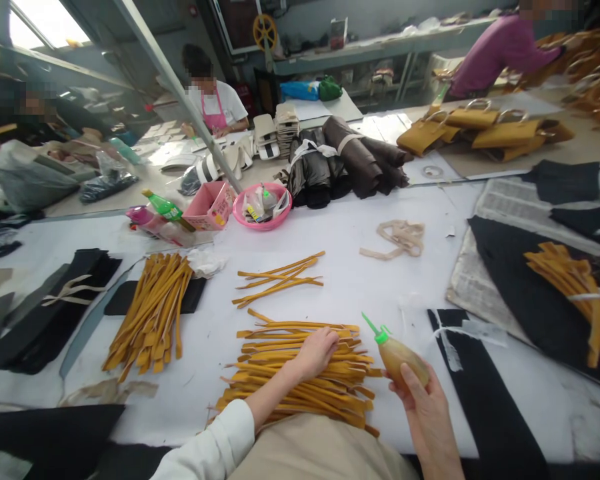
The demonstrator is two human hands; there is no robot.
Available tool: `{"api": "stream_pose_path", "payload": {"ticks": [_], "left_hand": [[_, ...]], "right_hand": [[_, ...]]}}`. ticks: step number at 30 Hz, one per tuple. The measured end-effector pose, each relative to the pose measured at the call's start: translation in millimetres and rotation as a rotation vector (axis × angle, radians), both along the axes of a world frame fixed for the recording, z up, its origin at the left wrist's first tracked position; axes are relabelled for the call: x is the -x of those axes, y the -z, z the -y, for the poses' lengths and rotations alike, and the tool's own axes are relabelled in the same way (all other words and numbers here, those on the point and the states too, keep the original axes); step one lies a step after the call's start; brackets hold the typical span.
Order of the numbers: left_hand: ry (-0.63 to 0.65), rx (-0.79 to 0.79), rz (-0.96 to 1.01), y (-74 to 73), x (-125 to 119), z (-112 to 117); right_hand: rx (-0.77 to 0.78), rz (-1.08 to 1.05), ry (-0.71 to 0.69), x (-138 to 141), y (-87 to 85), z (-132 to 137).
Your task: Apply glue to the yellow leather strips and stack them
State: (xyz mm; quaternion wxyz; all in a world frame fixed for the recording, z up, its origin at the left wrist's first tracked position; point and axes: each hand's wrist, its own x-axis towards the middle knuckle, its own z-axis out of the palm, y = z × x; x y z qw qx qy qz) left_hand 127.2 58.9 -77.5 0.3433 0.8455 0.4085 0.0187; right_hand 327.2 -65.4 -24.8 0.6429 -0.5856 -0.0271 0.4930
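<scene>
My right hand (425, 393) is wrapped round a squeeze bottle (403, 360) of amber liquid with a green cap. The bottle tilts, its thin green nozzle pointing up and left, away from the straps. My left hand (317, 352) rests on a wide row of mustard-yellow leather straps (265, 369) laid side by side in front of me. Its fingers are curled together on a strap near the row's upper right; the fingertips are partly hidden. Beyond the row, several loose straps (280, 277) lie crossed on the white table (345, 267).
To the left lies a pile of straps (150, 313) beside stacked black pieces (55, 313). Behind stand a pink basket (263, 223), a pink box (210, 207) and dark rolled material (355, 157). On the right are a black strip (490, 393) and tied straps (570, 287). Other people work farther back.
</scene>
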Motion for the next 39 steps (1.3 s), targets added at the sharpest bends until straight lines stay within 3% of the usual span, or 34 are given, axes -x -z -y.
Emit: {"api": "stream_pose_path", "payload": {"ticks": [4, 9, 14, 20, 39], "left_hand": [[-0.118, -0.040, 0.100, -27.5, 14.5, 14.0], [-0.271, -0.239, 0.200, -67.8, 24.0, 31.3], [-0.367, -0.365, 0.227, -90.0, 26.1, 40.2], [-0.390, -0.351, 0.231, -99.7, 30.3, 50.0], [-0.434, -0.217, 0.256, -103.0, 31.0, 63.7]], "right_hand": [[-0.036, 0.000, -0.020, 4.0, -7.8, 1.7], [-0.074, 0.010, -0.058, 11.8, -19.4, 4.9], [-0.091, 0.012, -0.099, 20.3, -25.4, 7.6], [-0.110, -0.004, -0.138, 23.4, -27.8, 12.0], [-0.111, -0.017, -0.167, 21.4, -29.4, 15.6]]}}
